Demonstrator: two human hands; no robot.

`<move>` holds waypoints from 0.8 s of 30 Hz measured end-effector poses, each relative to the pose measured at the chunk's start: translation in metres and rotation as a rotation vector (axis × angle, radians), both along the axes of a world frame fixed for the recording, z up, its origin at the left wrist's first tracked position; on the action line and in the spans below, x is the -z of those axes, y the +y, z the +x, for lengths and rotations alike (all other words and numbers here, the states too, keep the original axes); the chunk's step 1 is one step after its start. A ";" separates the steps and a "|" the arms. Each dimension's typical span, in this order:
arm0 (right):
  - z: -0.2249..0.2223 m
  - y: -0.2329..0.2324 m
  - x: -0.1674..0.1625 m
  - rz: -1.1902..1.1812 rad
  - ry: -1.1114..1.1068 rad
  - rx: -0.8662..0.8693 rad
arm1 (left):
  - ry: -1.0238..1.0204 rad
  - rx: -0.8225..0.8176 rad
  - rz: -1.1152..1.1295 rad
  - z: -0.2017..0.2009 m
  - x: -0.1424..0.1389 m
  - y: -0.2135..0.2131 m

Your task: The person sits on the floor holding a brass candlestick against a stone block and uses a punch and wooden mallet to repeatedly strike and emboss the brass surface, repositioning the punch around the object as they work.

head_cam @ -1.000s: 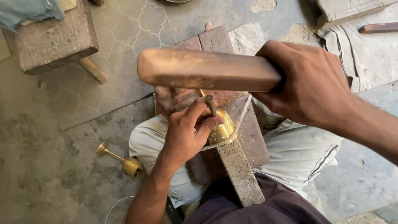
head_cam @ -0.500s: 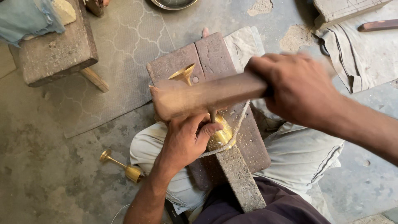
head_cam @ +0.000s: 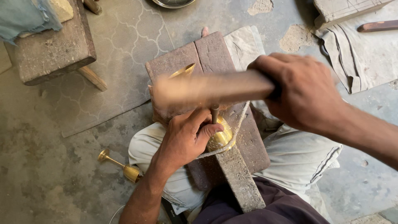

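The brass cup [head_cam: 219, 139] sat on a wooden block [head_cam: 215, 58] between the person's knees, ringed by a cord [head_cam: 238, 128]. The left hand [head_cam: 184, 139] was closed around a metal punch [head_cam: 214, 113] standing upright on the cup, fingers touching the brass. The right hand [head_cam: 300, 93] gripped a wooden mallet [head_cam: 207, 89], blurred, lying across just above the punch. A brass funnel shape [head_cam: 182, 71] showed at the mallet's far edge. On the floor to the near left lay a brass goblet [head_cam: 120, 166] on its side. Far left stood a wooden stool [head_cam: 49, 52] with blue cloth [head_cam: 23, 16]; far right lay grey cloth [head_cam: 365, 58].
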State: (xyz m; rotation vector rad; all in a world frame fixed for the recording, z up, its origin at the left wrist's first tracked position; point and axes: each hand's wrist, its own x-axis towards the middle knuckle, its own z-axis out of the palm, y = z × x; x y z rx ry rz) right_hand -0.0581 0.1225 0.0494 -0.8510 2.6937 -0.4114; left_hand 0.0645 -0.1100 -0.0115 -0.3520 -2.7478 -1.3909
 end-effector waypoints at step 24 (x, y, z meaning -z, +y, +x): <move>0.013 0.006 0.001 -0.103 -0.181 0.255 | 0.022 0.124 0.016 -0.009 -0.003 -0.010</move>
